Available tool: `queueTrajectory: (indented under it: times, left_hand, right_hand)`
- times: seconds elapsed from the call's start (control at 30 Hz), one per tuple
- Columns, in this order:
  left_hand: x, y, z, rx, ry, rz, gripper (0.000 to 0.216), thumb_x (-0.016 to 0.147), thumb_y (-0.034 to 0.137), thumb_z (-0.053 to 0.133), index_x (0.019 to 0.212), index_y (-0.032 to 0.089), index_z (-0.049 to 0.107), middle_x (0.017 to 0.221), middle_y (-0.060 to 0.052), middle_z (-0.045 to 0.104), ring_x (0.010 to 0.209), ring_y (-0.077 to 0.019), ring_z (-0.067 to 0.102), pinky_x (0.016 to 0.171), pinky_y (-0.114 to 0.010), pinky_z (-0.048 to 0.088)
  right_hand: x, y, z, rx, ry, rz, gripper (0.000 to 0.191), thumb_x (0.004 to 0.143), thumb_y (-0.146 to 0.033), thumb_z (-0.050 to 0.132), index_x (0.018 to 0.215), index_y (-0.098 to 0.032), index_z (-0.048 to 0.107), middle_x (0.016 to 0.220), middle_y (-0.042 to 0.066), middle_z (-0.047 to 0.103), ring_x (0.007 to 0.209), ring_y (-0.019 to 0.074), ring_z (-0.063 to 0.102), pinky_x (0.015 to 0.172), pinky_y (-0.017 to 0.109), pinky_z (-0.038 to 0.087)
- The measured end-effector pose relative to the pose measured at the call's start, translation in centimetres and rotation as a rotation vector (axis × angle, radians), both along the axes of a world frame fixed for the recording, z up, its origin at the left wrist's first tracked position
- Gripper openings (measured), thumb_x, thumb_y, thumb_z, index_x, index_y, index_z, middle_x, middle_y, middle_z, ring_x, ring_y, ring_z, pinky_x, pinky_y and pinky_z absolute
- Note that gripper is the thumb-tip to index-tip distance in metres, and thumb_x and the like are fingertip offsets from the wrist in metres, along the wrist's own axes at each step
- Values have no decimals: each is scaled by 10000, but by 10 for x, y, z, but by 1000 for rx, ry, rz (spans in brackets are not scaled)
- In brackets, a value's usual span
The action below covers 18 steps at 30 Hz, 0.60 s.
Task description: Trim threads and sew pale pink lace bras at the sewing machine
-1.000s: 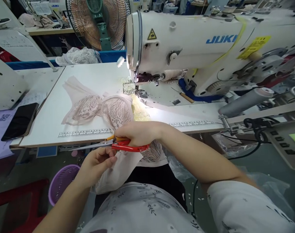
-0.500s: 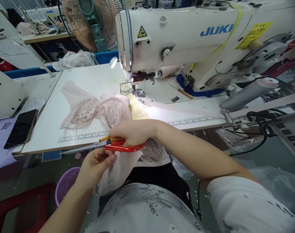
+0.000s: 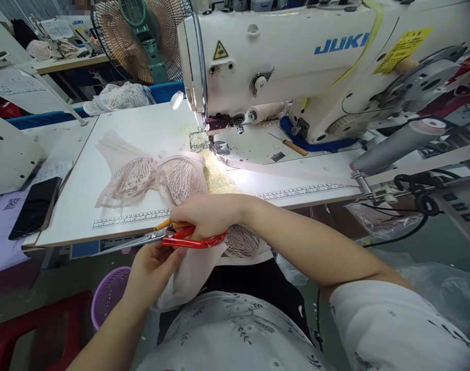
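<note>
My right hand (image 3: 206, 214) is closed round red-handled scissors (image 3: 169, 238), blades pointing left at the table's front edge. Just below them my left hand (image 3: 153, 268) pinches a pale pink fabric piece (image 3: 190, 273) that hangs down to my lap. A pink lace bra (image 3: 150, 175) lies on the white sewing table (image 3: 103, 226), one cup trailing over the edge under my right hand. The white JUKI sewing machine (image 3: 297, 62) stands behind, its needle area lit.
A black phone (image 3: 34, 206) lies at the left on papers. A purple basket (image 3: 109, 293) and a red stool (image 3: 34, 330) sit on the floor at the left. A fan (image 3: 138, 36) and heaped lace (image 3: 117, 98) are at the back. A small screwdriver (image 3: 292, 147) lies on the machine bed.
The view has shifted slightly. Both hands stay at the table edge; the scissors and the pinched fabric have moved slightly left and up in view.
</note>
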State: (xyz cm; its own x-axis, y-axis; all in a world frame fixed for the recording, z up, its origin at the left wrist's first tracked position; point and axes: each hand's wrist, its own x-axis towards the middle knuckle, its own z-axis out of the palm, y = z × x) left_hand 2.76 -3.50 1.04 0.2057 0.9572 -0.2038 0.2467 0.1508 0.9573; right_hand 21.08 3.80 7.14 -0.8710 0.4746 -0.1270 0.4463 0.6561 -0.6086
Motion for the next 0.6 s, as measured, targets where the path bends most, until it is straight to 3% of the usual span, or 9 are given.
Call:
queueTrajectory:
  times: [0.13, 0.33, 0.43, 0.6]
  left_hand:
    - [3, -2, -6, 119, 18, -3, 202, 659, 321, 769, 773, 183, 675, 777, -27, 691, 767, -201, 611, 772, -297, 480]
    - [-5, -1, -19, -50, -239, 51, 204, 744, 373, 705, 750, 179, 640, 747, -8, 632, 712, -136, 547, 658, -215, 445]
    - [-9, -1, -22, -137, -302, 78, 260, 705, 400, 735, 736, 165, 630, 697, -4, 601, 652, -123, 522, 601, -205, 416]
    - [-9, -2, -22, -150, -303, 87, 290, 681, 407, 746, 712, 150, 615, 639, 6, 549, 594, -110, 485, 562, -209, 382]
  right_hand:
    - [1, -9, -6, -11, 29, -77, 235, 723, -147, 556, 644, -203, 342, 643, -25, 450, 576, 115, 387, 503, 251, 266]
    - [23, -57, -29, -179, 368, -576, 208, 713, -225, 562, 769, -215, 361, 675, -53, 434, 570, 105, 391, 523, 221, 315]
    - [37, -83, -46, -273, 258, -518, 264, 651, -247, 608, 705, -215, 351, 661, -50, 405, 573, 108, 351, 528, 231, 298]
    - [43, -107, -71, -413, -43, -520, 375, 701, -363, 645, 614, -209, 315, 596, -55, 393, 532, 98, 314, 503, 234, 248]
